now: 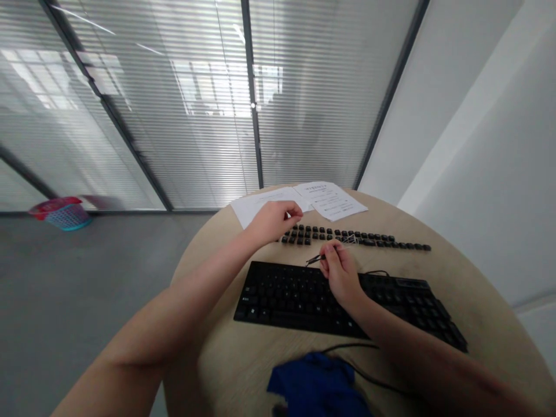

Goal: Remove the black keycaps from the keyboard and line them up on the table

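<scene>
My left hand (274,221) hovers over the left end of the rows of loose black keycaps (316,234). Its thumb and fingers are curled together in a pinch, and whatever is between them is too small to make out. Held in my closed right hand (339,271) is a wire keycap puller (351,238), with thin metal loops on the far side and a dark end poking out to the left. Below that hand lies a black keyboard (295,301), its top left part uncovered and its middle right partly hidden by my right forearm.
Printed paper sheets (332,200) lie at the far edge of the round wooden table (234,359). A blue cloth (319,385) and a black cable (351,346) are at the near side. On the floor at left stands a basket (67,214); blinds-covered glass panels rise behind.
</scene>
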`<state>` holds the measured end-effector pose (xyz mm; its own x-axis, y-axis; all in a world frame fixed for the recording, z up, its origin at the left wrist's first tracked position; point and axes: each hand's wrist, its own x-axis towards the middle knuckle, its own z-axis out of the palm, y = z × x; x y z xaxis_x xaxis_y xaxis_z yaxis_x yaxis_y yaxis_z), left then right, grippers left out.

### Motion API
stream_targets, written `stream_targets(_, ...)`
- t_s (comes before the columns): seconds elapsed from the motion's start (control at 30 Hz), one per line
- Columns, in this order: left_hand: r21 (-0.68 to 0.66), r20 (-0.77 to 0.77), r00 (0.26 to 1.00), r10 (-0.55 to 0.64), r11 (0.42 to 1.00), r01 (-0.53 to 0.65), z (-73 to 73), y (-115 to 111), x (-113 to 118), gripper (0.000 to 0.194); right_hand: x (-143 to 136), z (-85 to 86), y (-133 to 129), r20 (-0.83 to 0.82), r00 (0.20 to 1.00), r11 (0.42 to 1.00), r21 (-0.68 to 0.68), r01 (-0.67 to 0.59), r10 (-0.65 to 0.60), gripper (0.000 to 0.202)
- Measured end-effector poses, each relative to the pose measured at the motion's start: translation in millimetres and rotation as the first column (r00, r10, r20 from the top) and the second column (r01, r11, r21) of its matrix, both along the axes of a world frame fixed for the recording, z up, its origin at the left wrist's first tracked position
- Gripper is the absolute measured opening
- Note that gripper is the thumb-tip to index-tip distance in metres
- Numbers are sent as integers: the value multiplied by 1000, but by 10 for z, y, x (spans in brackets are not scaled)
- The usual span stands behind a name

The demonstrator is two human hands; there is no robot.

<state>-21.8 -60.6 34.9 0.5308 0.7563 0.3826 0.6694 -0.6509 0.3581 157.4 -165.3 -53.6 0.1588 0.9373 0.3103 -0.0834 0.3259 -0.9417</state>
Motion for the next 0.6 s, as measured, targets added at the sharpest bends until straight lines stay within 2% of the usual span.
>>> stream_targets(0.1, -126, -113, 992, -49, 991, 35, -177, -123, 78, 9, 15, 22, -34, 53, 993, 994, -23, -106, 107, 52)
stream_targets(0.2, -157, -143, 989, -46, 987, 23, -454, -210, 124, 15, 33, 13, -71, 180, 960, 976, -38, -213, 216, 50)
stream_targets(0.3, -178, -174, 981, -90, 982, 58, -647, -231, 115, 19, 46, 12, -96, 348, 905, 968, -32, -250, 245, 44)
stream_targets(0.47, -216, -203, 952, -228, 959, 183, -727, -180, 65, 22, 54, 37, -81, 484, 846, 971, -38, -235, 224, 34)
stream_targets(0.6, -214, -198, 944, -262, 952, 219, -750, -161, 64, 26, 55, 51, -84, 500, 826, 962, -55, -268, 259, 35)
